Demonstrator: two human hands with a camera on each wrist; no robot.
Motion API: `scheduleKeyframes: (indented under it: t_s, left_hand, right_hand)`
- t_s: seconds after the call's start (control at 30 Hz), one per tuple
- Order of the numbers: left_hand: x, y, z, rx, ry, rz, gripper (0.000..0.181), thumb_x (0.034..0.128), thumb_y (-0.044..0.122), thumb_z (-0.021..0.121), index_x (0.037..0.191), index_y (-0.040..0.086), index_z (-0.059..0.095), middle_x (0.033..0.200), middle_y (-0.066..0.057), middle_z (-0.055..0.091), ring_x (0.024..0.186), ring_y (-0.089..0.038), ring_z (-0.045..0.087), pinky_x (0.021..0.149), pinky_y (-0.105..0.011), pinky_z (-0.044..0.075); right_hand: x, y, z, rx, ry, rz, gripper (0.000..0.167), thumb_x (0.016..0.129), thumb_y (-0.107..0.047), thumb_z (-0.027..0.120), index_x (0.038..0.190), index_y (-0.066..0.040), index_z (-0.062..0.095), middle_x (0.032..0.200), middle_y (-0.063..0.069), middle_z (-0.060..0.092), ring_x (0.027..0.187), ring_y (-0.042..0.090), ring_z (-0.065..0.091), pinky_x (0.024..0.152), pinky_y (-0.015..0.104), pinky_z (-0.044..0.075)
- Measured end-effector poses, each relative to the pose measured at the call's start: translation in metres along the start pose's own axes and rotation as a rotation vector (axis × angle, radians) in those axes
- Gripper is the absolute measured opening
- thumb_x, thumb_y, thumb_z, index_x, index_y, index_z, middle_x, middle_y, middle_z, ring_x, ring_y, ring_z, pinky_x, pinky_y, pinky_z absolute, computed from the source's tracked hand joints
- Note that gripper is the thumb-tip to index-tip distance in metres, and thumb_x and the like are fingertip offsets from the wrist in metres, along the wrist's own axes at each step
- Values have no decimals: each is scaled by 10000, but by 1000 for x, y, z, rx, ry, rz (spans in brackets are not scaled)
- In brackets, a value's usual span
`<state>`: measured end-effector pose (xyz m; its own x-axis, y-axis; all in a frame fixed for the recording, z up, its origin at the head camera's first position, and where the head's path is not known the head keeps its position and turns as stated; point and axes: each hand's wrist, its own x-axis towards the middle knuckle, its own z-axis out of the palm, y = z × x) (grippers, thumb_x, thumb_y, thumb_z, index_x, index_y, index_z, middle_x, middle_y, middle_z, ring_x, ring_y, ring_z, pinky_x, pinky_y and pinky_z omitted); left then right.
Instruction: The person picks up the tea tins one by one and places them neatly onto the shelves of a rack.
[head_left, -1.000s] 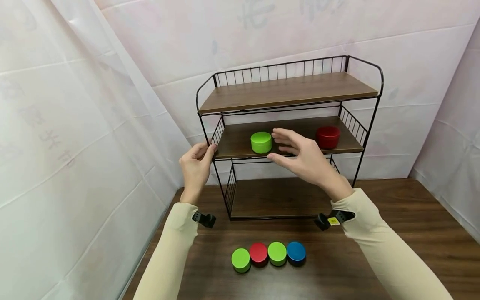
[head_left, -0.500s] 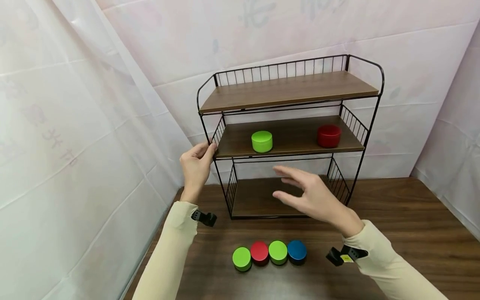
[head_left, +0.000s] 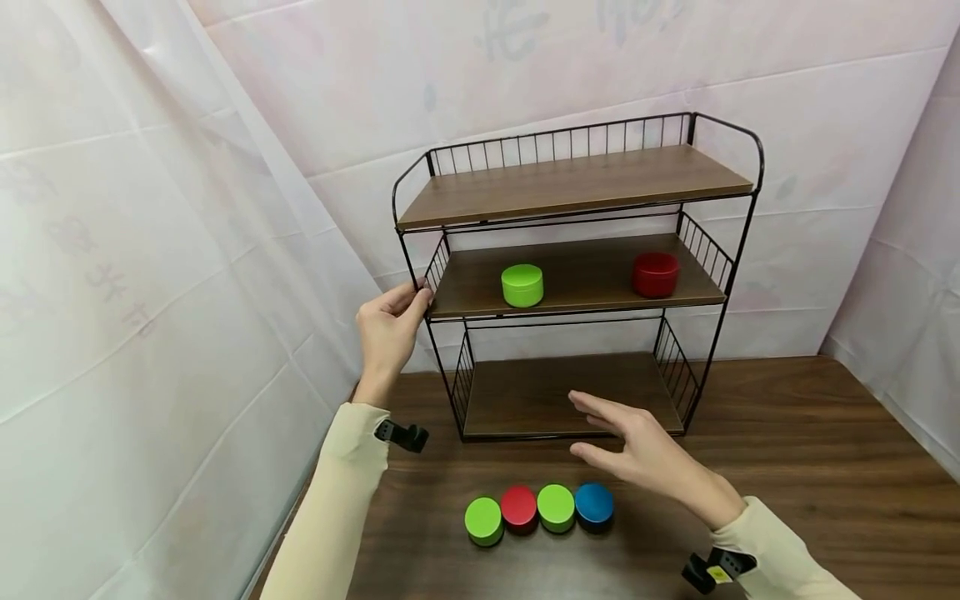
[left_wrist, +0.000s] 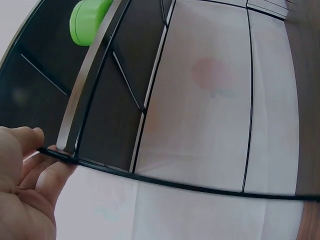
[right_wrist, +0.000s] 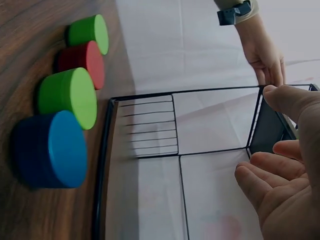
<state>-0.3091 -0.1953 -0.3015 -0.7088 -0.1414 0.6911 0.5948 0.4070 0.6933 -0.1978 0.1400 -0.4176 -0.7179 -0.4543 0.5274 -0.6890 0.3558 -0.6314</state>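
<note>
A black wire rack (head_left: 577,308) with three brown shelves stands on the table. My left hand (head_left: 390,329) pinches its left front post at the middle shelf; the left wrist view shows the fingers (left_wrist: 52,175) around the wire. On the middle shelf sit a green round tin (head_left: 522,286) and a red one (head_left: 655,275). In front of the rack a row holds a green tin (head_left: 483,522), a red tin (head_left: 519,509), another green tin (head_left: 556,508) and a blue tin (head_left: 594,507). Holding nothing, my right hand (head_left: 637,442) hovers above and behind the blue tin, fingers apart.
Bare brown tabletop (head_left: 810,433) extends to the right of the rack. Pale sheets (head_left: 225,250) hang at the left and behind the rack. The top shelf (head_left: 577,183) and bottom shelf (head_left: 555,392) carry nothing.
My right hand has come down from beside the green tin on the middle shelf to in front of the bottom shelf, shifting a little right. My left hand keeps its place on the rack.
</note>
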Motion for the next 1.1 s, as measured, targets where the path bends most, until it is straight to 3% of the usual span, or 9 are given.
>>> scheduleKeyframes:
  t_s: [0.13, 0.37, 0.67, 0.77, 1.0, 1.1]
  left_hand:
    - [0, 0, 1, -30, -2, -24, 154, 947, 130, 759, 1068, 55, 816, 998, -152, 796, 920, -240, 788, 774, -140, 598]
    - [-1, -2, 1, -44, 3, -55, 209, 957, 190, 762, 1091, 37, 806, 983, -172, 792, 910, -280, 785, 723, -134, 595]
    - [-1, -3, 6, -73, 35, -77, 230, 964, 85, 731, 1130, -72, 759, 1016, -264, 757, 937, -443, 748, 735, -129, 595]
    - [-1, -3, 6, -81, 43, -65, 229, 951, 106, 755, 1117, -50, 773, 1006, -243, 766, 922, -398, 764, 740, -135, 598]
    - [-3, -3, 5, -84, 66, -48, 232, 923, 156, 797, 1089, -6, 797, 982, -208, 774, 814, -72, 777, 733, -166, 609]
    - [-4, -2, 4, -96, 67, -50, 218, 919, 158, 801, 1081, 12, 805, 982, -208, 774, 788, -4, 758, 734, -194, 616]
  right_hand:
    - [-8, 4, 0, -20, -16, 43, 654, 927, -207, 796, 1495, -35, 519, 1466, 169, 597, 1235, 279, 672, 995, 405, 576]
    - [-23, 16, 3, -50, -30, 93, 656, 942, -250, 781, 1499, -27, 515, 1459, 186, 599, 1220, 293, 677, 971, 403, 591]
    - [-49, 33, 6, -99, -67, 158, 637, 970, -305, 746, 1501, -43, 514, 1464, 164, 599, 1192, 349, 688, 956, 429, 605]
    - [-58, 37, 5, -122, -65, 169, 623, 970, -313, 744, 1488, -43, 528, 1450, 159, 612, 1185, 366, 687, 944, 421, 612]
    - [-70, 46, 3, -167, -35, 165, 628, 947, -302, 773, 1470, -36, 549, 1418, 145, 641, 1177, 333, 697, 930, 399, 620]
    - [-74, 50, 4, -195, -30, 158, 635, 938, -300, 783, 1467, -37, 549, 1410, 137, 649, 1166, 322, 702, 920, 411, 622]
